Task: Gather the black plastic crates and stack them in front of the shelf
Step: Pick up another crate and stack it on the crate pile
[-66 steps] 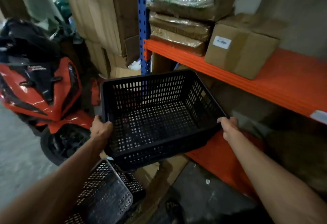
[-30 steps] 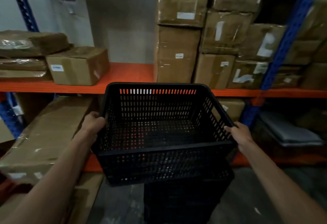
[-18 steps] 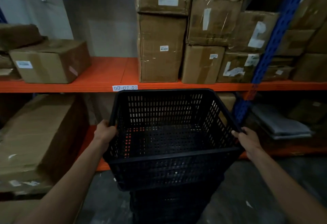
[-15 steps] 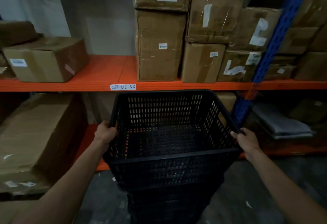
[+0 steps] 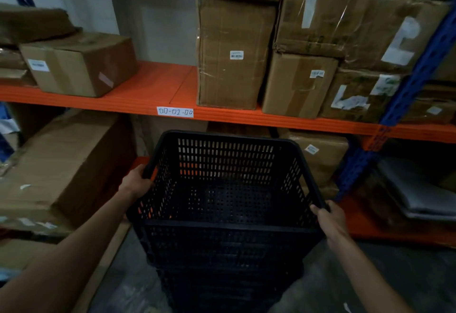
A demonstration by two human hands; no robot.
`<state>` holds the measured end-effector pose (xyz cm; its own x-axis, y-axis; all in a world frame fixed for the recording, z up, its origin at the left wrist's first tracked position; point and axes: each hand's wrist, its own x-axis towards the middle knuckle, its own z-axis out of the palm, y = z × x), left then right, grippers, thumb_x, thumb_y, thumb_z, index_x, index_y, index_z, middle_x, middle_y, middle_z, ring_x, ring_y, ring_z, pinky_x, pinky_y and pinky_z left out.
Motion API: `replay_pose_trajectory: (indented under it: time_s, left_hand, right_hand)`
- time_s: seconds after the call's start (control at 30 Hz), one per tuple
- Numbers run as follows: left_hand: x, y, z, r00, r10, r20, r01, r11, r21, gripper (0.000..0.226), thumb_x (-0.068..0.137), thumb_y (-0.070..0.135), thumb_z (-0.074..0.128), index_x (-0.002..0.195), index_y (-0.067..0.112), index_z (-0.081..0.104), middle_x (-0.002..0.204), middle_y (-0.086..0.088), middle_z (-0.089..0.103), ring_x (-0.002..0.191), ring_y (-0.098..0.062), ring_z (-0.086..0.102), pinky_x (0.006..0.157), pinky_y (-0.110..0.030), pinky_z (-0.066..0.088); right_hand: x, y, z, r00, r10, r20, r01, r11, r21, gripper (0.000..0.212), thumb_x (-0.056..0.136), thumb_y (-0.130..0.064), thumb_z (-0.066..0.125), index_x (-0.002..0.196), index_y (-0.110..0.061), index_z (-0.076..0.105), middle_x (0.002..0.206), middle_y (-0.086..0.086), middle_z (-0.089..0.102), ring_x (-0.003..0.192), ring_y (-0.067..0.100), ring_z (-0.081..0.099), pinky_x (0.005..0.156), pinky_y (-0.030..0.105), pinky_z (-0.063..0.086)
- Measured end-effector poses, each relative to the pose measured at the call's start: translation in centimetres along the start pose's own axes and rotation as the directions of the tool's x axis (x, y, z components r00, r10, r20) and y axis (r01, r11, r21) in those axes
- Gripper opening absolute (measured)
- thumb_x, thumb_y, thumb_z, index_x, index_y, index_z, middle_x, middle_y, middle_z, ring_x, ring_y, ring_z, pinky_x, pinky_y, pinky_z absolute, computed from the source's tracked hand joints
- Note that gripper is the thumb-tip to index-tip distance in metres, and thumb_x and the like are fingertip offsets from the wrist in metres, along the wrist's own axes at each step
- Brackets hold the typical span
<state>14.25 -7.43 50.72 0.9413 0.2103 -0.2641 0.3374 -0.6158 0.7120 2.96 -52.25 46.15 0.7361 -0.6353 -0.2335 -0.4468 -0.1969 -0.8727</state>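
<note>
Before the orange shelf [image 5: 153, 90], a left hand [image 5: 135, 182] and right hand [image 5: 330, 219], fingers clamped on opposite rims, hold a black crate [image 5: 227, 189] over the stack [image 5: 222, 275]; square its corners, lower it level.

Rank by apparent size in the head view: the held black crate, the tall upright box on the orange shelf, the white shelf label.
1. Black crate, though nearness to the camera inflates it.
2. Tall upright box.
3. White shelf label, clearly smallest.
</note>
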Motion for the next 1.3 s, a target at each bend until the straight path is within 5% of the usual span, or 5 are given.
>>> replay_pose_trajectory:
  time_s: [0.17, 0.4, 0.57, 0.77, 1.3]
  left_hand:
    - [0.5, 0.6, 0.3, 1.000, 0.000, 0.012, -0.001, 1.000, 0.025, 0.054, 0.089, 0.012, 0.058, 0.141, 0.016, 0.042, 0.130, -0.018, 0.057, 0.114, -0.036, 0.058, 0.096, -0.042, 0.049]
    - [0.9, 0.3, 0.4, 0.999, 0.038, 0.003, -0.039, 0.995, 0.095, 0.046, 0.084, 0.017, 0.060, 0.128, 0.021, 0.049, 0.121, -0.016, 0.062, 0.108, -0.035, 0.060, 0.094, -0.043, 0.050]
    - [1.8, -0.3, 0.3, 0.998, 0.062, 0.003, -0.062, 0.990, 0.129, 0.048, 0.083, 0.021, 0.059, 0.130, 0.021, 0.048, 0.118, -0.015, 0.062, 0.108, -0.037, 0.061, 0.093, -0.044, 0.051]
    - [1.8, 0.1, 0.5, 0.997, 0.066, -0.033, -0.063, 0.993, 0.098, 0.056, 0.084, 0.022, 0.058, 0.138, 0.022, 0.044, 0.126, -0.015, 0.061, 0.110, -0.036, 0.060, 0.094, -0.043, 0.051]
    - [1.5, 0.3, 2.0, 0.994, 0.110, -0.015, -0.107, 0.982, 0.157, 0.039, 0.089, 0.018, 0.055, 0.127, 0.021, 0.045, 0.098, -0.006, 0.058, 0.089, -0.030, 0.060, 0.078, -0.038, 0.049]
  right_hand:
    - [1.3, -0.6, -0.3, 1.000, 0.018, 0.022, -0.018, 0.999, -0.030, 0.017, 0.092, -0.018, 0.057, 0.105, -0.006, 0.060, 0.099, 0.016, 0.062, 0.086, 0.030, 0.056, 0.065, 0.035, 0.041]
    - [1.1, -0.1, -0.4, 1.000, 0.022, 0.006, -0.022, 0.999, -0.042, 0.023, 0.090, -0.020, 0.058, 0.111, -0.010, 0.060, 0.105, 0.013, 0.064, 0.099, 0.034, 0.059, 0.083, 0.040, 0.048]
    - [0.9, -0.6, -0.6, 1.000, 0.027, 0.010, -0.027, 0.998, -0.056, 0.045, 0.089, -0.024, 0.060, 0.131, -0.010, 0.052, 0.127, 0.013, 0.059, 0.117, 0.034, 0.055, 0.095, 0.042, 0.047]
    - [1.3, -2.1, -0.7, 1.000, -0.009, 0.016, 0.010, 0.998, -0.064, 0.024, 0.091, -0.015, 0.058, 0.113, -0.008, 0.061, 0.108, 0.016, 0.064, 0.093, 0.029, 0.057, 0.067, 0.033, 0.041]
    - [1.5, -0.8, -1.3, 1.000, -0.005, -0.004, 0.004, 0.989, -0.146, 0.013, 0.089, -0.009, 0.057, 0.102, -0.007, 0.061, 0.088, 0.011, 0.060, 0.079, 0.025, 0.054, 0.066, 0.035, 0.041]
